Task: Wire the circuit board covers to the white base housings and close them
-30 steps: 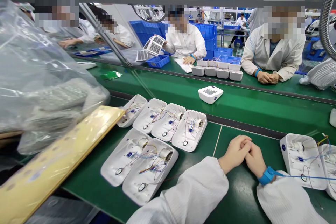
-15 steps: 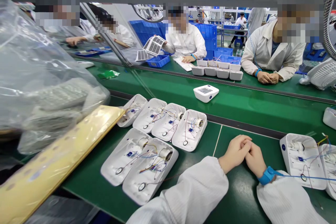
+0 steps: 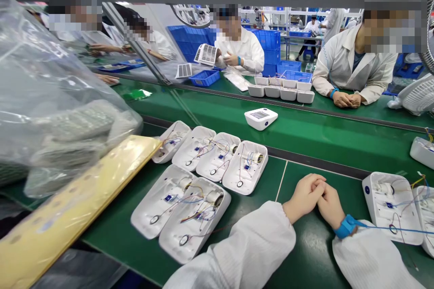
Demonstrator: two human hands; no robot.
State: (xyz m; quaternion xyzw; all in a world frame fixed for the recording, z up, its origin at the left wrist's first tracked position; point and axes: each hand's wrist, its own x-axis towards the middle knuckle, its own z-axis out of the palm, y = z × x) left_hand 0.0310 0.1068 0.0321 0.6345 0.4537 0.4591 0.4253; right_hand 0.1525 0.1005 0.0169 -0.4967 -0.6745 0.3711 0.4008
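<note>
My left hand (image 3: 303, 197) and my right hand (image 3: 328, 205) rest clasped together on the green bench, fingers interlaced, holding nothing. A blue wrist strap (image 3: 345, 226) with a blue cord circles my right wrist. To the left of my hands lie several open white housings (image 3: 246, 167) with wires and small parts inside; the nearest pair (image 3: 185, 214) sits by my left sleeve. Another open white housing (image 3: 391, 205) lies just right of my hands.
A finished white device (image 3: 260, 118) rides the green conveyor belt (image 3: 322, 133) beyond my bench. A yellow board (image 3: 73, 207) and a bulky clear plastic bag (image 3: 50, 95) fill the left. Co-workers in white coats (image 3: 352, 70) sit across, with blue crates (image 3: 267, 40) behind them.
The white device on the belt has moved left. Another white housing has come into view on the belt at the far right. A co-worker opposite has lowered a white grid sheet.
</note>
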